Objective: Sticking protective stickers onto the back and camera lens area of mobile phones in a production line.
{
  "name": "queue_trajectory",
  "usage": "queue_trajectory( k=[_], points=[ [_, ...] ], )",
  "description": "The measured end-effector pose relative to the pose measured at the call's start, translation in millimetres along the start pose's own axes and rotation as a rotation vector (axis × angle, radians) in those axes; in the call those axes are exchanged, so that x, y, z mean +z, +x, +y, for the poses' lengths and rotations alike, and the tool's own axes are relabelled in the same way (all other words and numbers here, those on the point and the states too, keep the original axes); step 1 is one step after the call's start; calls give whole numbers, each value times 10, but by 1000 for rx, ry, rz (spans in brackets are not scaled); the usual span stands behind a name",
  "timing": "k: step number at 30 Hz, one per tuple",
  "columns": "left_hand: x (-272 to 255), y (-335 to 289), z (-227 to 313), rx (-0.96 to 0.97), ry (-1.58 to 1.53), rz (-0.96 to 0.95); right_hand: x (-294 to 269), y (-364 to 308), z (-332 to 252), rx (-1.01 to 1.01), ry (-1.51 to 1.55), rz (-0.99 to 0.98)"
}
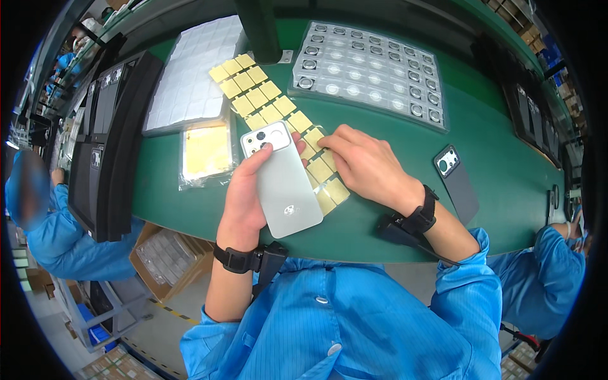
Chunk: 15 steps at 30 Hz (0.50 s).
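Note:
My left hand holds a pale silver-green phone, back side up, with the thumb lying beside its camera block. Some fingertips show past the far edge of the phone; the rest are hidden under it. A long sheet of yellow square stickers lies slantwise on the bench, partly covered by the phone. My right hand is closed in a pinch at a yellow square on the sheet's right edge, just right of the phone. Whether that square has lifted cannot be seen.
A clear tray of round ring parts lies at the back. White sheets and a bagged yellow stack are at left, near a black rack. A dark phone cover lies right. Co-workers in blue sit both sides.

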<state>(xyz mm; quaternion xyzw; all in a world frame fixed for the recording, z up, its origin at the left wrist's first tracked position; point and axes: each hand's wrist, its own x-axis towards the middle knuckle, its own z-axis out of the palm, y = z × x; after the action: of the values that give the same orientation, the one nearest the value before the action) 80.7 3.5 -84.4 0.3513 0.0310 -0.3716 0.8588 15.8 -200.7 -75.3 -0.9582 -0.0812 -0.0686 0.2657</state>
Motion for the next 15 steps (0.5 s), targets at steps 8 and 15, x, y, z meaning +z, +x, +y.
queue_trajectory(
  k=[8, 15],
  points=[
    [15, 1, -4, -7, 12, -12, -4, -26, 24, 6, 93, 24],
    [15, 2, -5, -10, -10, 5, 40, -11, 34, -21, 37, 15]
  ],
)
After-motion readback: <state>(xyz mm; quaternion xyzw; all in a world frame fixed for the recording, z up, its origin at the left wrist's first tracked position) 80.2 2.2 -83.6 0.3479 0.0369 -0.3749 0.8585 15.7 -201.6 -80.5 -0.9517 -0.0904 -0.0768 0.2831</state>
